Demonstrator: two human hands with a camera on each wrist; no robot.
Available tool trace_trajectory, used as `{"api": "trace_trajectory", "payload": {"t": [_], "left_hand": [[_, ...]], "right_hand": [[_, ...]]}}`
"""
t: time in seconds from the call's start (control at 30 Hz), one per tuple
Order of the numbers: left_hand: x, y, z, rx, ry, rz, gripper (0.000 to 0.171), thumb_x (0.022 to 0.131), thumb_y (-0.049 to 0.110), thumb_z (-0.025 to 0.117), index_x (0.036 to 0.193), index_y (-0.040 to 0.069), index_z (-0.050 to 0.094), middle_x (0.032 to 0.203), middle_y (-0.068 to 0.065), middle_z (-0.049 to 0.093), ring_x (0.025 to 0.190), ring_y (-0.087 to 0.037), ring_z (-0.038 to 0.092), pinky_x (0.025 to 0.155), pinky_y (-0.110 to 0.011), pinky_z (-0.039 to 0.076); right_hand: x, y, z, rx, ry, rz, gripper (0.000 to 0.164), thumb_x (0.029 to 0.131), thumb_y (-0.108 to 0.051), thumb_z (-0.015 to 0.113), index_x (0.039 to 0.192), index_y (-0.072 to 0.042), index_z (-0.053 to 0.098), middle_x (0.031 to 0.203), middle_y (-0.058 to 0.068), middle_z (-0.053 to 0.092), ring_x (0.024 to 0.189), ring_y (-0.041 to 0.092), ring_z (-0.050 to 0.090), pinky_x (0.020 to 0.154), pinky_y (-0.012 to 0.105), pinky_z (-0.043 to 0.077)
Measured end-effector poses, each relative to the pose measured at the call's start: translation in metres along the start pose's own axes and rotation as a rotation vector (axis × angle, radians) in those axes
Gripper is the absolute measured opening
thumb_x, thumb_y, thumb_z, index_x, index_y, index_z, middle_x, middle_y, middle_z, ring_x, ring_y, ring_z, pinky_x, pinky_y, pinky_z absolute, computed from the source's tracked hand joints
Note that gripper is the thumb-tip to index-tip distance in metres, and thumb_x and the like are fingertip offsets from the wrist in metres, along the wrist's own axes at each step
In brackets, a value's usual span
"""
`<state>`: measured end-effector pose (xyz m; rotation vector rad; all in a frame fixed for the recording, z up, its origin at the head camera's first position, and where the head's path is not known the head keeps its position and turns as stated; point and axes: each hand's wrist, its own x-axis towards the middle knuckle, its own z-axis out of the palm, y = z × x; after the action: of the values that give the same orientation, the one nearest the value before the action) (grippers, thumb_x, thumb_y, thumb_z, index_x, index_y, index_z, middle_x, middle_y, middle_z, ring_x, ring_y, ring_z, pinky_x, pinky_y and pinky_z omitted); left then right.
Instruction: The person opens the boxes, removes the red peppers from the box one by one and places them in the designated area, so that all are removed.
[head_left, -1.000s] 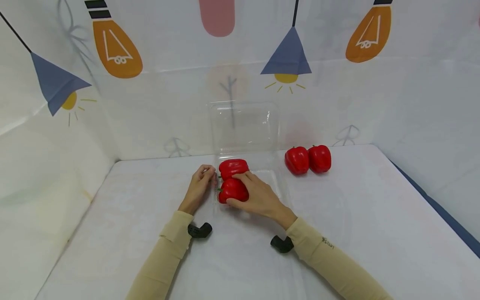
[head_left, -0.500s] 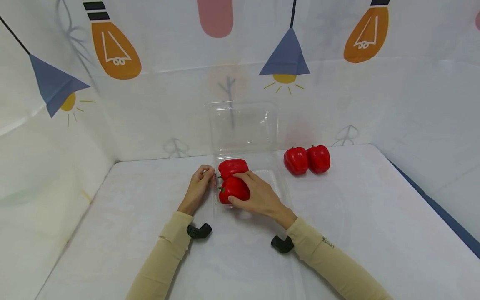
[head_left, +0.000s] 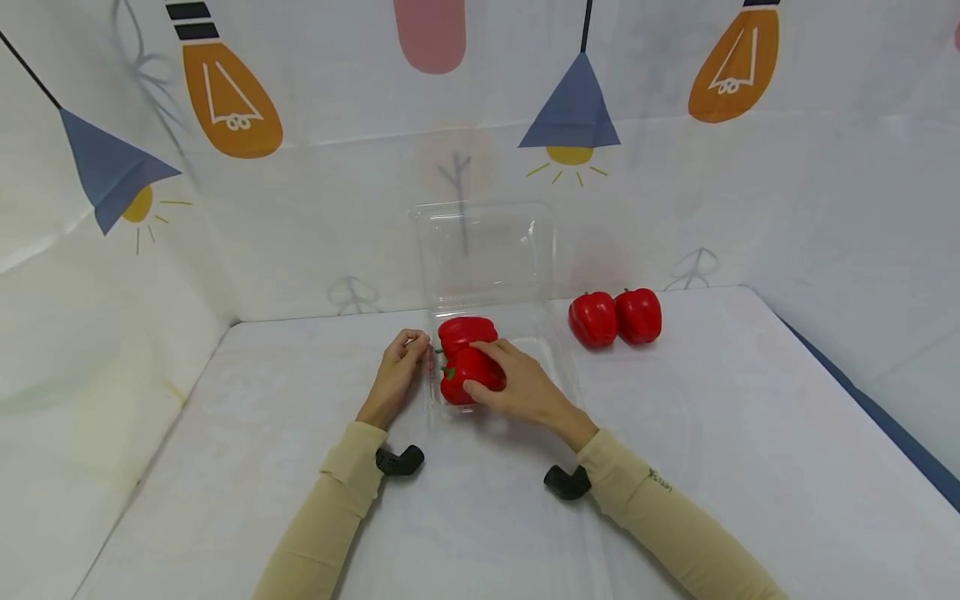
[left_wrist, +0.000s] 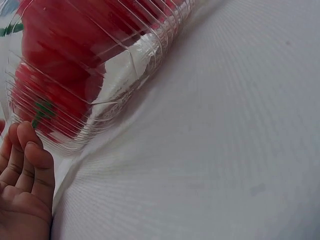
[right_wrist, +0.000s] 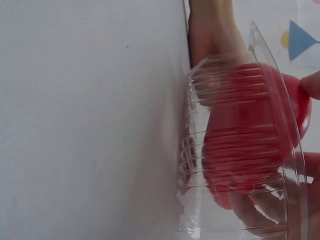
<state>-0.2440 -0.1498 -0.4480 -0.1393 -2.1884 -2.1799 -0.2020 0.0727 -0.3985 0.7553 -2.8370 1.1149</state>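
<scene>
My right hand [head_left: 525,387] grips a red bell pepper [head_left: 461,382] by its right side, thumb in front and fingers over the top. The pepper sits low in the front left part of a clear plastic clamshell box [right_wrist: 240,127], its green stem facing left. Just behind it in the same box lies another red bell pepper [head_left: 465,332]. At the box's left edge my left hand [head_left: 399,367] pinches the rim with curled fingers. In the left wrist view its fingertips [left_wrist: 37,152] are right at the ribbed wall, near a green stem showing through the plastic.
The clear lid [head_left: 487,254] stands raised at the back, against the printed white curtain [head_left: 360,217]. Two more red bell peppers [head_left: 593,320] sit side by side to the right of the box. A white cloth covers the table [head_left: 675,433].
My right hand has shifted slightly right and back, and the pepper in it has moved and turned a little, its stem end facing more forward. My left hand stays at the rim.
</scene>
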Motion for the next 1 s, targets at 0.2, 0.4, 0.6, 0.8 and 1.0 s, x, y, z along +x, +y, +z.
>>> {"api": "trace_trajectory", "payload": {"t": [0.2, 0.4, 0.6, 0.8, 1.0], "left_hand": [[0.002, 0.0, 0.001, -0.018, 0.01, -0.029, 0.026, 0.099, 0.025, 0.05, 0.106, 0.0, 0.049, 0.069, 0.007, 0.055, 0.064, -0.006, 0.052, 0.062, -0.019, 0.044], [0.003, 0.004, 0.002, -0.034, 0.001, -0.072, 0.026, 0.099, 0.023, 0.048, 0.109, -0.001, 0.047, 0.068, 0.007, 0.055, 0.064, -0.006, 0.052, 0.063, -0.019, 0.043], [-0.004, 0.018, 0.003, -0.047, -0.02, -0.093, 0.021, 0.1, 0.018, 0.047, 0.108, -0.002, 0.047, 0.067, 0.005, 0.055, 0.064, -0.007, 0.051, 0.062, -0.019, 0.041], [-0.008, 0.026, 0.004, -0.033, -0.019, -0.087, 0.025, 0.1, 0.016, 0.045, 0.111, -0.007, 0.045, 0.068, 0.005, 0.054, 0.064, -0.007, 0.051, 0.063, -0.02, 0.042], [-0.005, 0.017, 0.003, -0.068, -0.014, -0.079, 0.023, 0.1, 0.017, 0.047, 0.108, -0.004, 0.046, 0.068, 0.005, 0.055, 0.064, -0.006, 0.052, 0.061, -0.018, 0.041]], "right_hand": [[0.0, 0.001, -0.004, 0.054, -0.005, 0.019, 0.059, 0.086, -0.039, 0.062, 0.138, -0.017, 0.046, 0.121, 0.003, 0.054, 0.109, 0.02, 0.054, 0.091, 0.041, 0.05], [0.001, 0.0, -0.008, 0.095, -0.026, 0.046, 0.058, 0.088, -0.041, 0.059, 0.139, -0.017, 0.045, 0.124, 0.004, 0.054, 0.109, 0.022, 0.053, 0.089, 0.041, 0.051], [0.002, 0.003, -0.01, 0.143, -0.047, 0.087, 0.057, 0.088, -0.043, 0.059, 0.138, -0.02, 0.045, 0.125, 0.002, 0.054, 0.104, 0.021, 0.054, 0.082, 0.035, 0.052], [0.003, 0.004, -0.011, 0.165, -0.058, 0.082, 0.057, 0.088, -0.045, 0.059, 0.137, -0.019, 0.046, 0.122, 0.002, 0.055, 0.103, 0.021, 0.054, 0.081, 0.035, 0.052], [0.002, 0.005, -0.013, 0.229, -0.069, 0.095, 0.055, 0.09, -0.044, 0.057, 0.138, -0.019, 0.045, 0.121, 0.003, 0.056, 0.105, 0.022, 0.056, 0.083, 0.035, 0.052]]}}
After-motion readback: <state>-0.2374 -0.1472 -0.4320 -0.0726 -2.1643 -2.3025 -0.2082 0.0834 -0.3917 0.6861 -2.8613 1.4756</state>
